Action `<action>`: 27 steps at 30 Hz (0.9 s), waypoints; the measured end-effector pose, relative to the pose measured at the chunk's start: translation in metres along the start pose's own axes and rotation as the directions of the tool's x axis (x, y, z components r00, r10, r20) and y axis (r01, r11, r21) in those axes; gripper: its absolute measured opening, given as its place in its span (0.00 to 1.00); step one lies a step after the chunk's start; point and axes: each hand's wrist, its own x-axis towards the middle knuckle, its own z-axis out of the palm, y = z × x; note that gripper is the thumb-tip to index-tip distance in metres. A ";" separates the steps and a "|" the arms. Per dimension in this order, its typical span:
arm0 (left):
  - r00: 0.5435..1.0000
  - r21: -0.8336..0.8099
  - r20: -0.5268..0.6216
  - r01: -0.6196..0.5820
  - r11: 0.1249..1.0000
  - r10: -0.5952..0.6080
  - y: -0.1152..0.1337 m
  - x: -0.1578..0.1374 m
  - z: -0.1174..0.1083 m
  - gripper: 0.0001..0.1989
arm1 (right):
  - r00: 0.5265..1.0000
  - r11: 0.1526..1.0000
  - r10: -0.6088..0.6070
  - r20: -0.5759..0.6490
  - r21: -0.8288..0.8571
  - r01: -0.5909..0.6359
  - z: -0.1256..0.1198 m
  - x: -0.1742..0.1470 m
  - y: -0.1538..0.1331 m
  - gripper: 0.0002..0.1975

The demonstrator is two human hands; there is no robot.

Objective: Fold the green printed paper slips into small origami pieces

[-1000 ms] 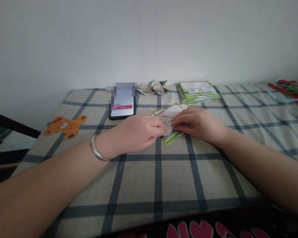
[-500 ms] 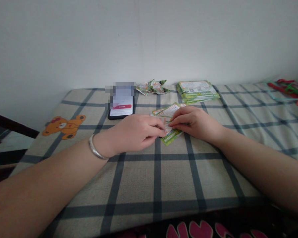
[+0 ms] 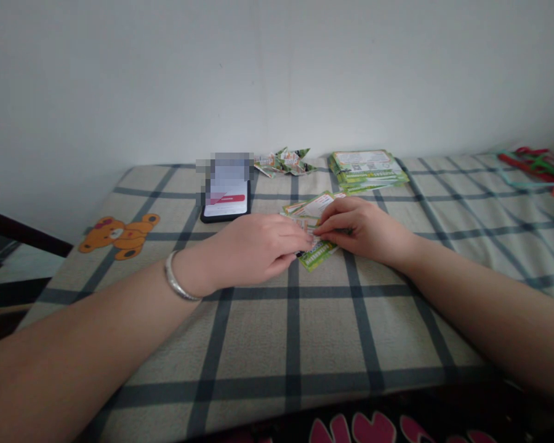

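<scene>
Several green-and-white printed cards [image 3: 317,255] lie loosely overlapped on the cloth in front of me. My left hand [image 3: 263,246], with a silver bangle on its wrist, reaches over their left side, its fingers closed at a card. From the right, my right hand [image 3: 357,227] pinches a piece of the same printed card between thumb and fingers. The fingertips of both hands almost meet over the cards. What exactly lies between the fingers is partly hidden by them.
Behind the hands lies a phone [image 3: 226,200] with a lit screen. Folded paper shapes [image 3: 286,162] sit beside it, then a stack of printed cards [image 3: 367,166]. Colourful strips [image 3: 538,165] lie far right. A bear figure [image 3: 120,234] shows on the checked tablecloth [image 3: 258,344].
My left fingers have slid slightly right, closer to the right fingertips. My right hand and the cards stay nearly in place.
</scene>
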 end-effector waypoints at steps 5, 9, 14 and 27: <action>1.000 -0.011 0.006 0.007 1.000 -0.007 0.000 0.001 0.000 0.15 | 1.000 1.000 0.007 0.025 -0.027 -0.006 -0.001 0.000 -0.004 0.07; 1.000 0.030 0.004 -0.001 1.000 0.001 0.002 0.001 0.000 0.15 | 0.999 0.998 0.018 0.041 -0.060 -0.015 -0.003 0.000 -0.007 0.08; 1.000 0.054 -0.003 -0.011 0.998 0.012 0.003 0.002 0.001 0.14 | 0.999 0.997 0.006 0.047 -0.079 -0.002 -0.003 -0.001 -0.007 0.08; 0.998 0.140 0.049 0.030 0.990 -0.037 0.009 0.004 0.000 0.14 | 0.979 0.953 -0.162 0.124 -0.238 0.188 -0.011 -0.001 -0.020 0.11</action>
